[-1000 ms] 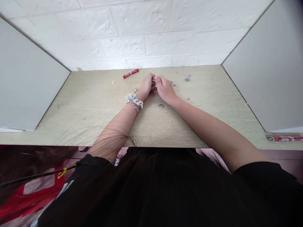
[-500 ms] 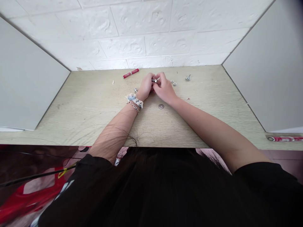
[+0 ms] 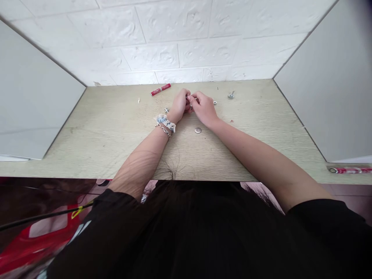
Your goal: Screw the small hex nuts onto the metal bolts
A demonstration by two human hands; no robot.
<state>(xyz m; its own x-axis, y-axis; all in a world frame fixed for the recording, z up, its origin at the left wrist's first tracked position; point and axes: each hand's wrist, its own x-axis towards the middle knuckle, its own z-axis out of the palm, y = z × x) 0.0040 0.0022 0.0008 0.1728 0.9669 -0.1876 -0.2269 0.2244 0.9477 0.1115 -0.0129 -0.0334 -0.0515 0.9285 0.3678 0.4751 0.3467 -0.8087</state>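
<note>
Pressing together near the upper middle of the frame, your two hands meet fingertip to fingertip over the worktop (image 3: 116, 131): your left hand (image 3: 179, 105) is curled nearly closed, and your right hand (image 3: 204, 108) is curled toward it, both pinching one small metal piece (image 3: 190, 103) between them, of which only a glint shows, so you cannot tell what sort of piece it is. Count the loose hardware around them: one flat washer (image 3: 198, 130) lies just below your right wrist; one small nut (image 3: 215, 102) sits just to the right of your right hand's knuckles; one bolt (image 3: 231, 94) lies farther right, well apart from both hands; and one more small metal part (image 3: 166, 110) rests just left of your left hand, close to your wrist. Your left wrist carries one fabric band (image 3: 165, 121) and one chain bracelet (image 3: 164, 130) side by side. One red tube (image 3: 160, 90) lies up near the back wall, to the upper left of your hands, and one second red item (image 3: 348, 170) lies at the right edge of the frame on the worktop's near rim. Grey side panels close in the worktop left and right. Your own fingers hide most of the held piece.
</note>
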